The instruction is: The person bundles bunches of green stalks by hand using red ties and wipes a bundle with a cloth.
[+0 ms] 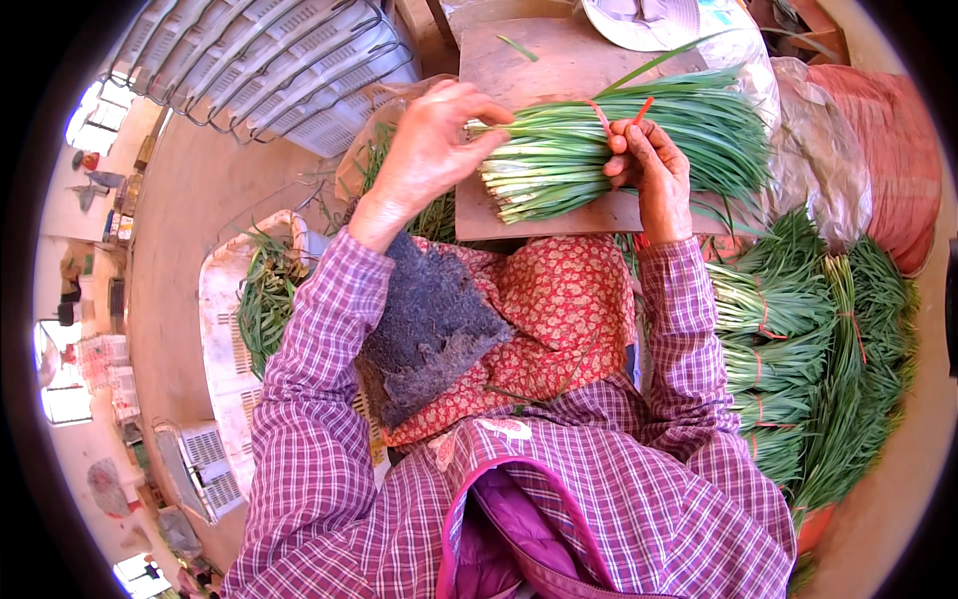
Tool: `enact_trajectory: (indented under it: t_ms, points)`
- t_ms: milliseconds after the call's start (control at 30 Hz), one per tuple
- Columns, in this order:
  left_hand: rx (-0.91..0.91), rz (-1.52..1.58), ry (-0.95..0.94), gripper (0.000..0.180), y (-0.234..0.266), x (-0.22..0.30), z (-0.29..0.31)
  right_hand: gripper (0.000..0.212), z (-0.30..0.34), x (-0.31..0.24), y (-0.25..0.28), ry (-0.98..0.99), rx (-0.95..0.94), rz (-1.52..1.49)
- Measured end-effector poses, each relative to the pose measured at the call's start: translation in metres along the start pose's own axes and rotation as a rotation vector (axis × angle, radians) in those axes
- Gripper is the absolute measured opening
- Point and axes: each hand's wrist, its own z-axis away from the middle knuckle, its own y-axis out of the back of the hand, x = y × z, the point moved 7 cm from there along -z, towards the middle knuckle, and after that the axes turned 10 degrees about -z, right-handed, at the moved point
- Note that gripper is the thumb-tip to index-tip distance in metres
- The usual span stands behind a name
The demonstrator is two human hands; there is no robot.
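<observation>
A thick bundle of garlic chives point(559, 165) lies across a board point(519, 75) in front of me. Its pale stem ends point left and its green leaves fan out to the right. Around its middle runs a red tie point(599, 118). My right hand point(649, 175) is closed at the bundle's near side, its thumb and fingers pinching the tie, whose loose red end sticks up above them. At the stem ends is my left hand point(429, 145), thumb and forefinger apart around their far corner; I cannot tell whether its fingertips touch the stems.
Several tied chive bundles point(773, 364) are stacked at my right. Loose leaves fill a pale crate point(215, 299) at my left. A wire rack point(249, 60) and grey crates stand at the far left. A light cap point(644, 22) lies at the board's far edge, near a red sack point(878, 150).
</observation>
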Motion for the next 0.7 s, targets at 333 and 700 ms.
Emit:
enact_trajectory:
  t_ms: [333,700]
  points:
    - [0.086,-0.171,-0.239,0.012,-0.02,0.023,-0.009,0.023,0.001,-0.001,-0.001,0.006,0.01,0.016]
    - [0.14,-0.099,-0.049,0.014,0.021,0.005,0.022,0.022,-0.002,0.0,-0.004,-0.008,0.016,0.025]
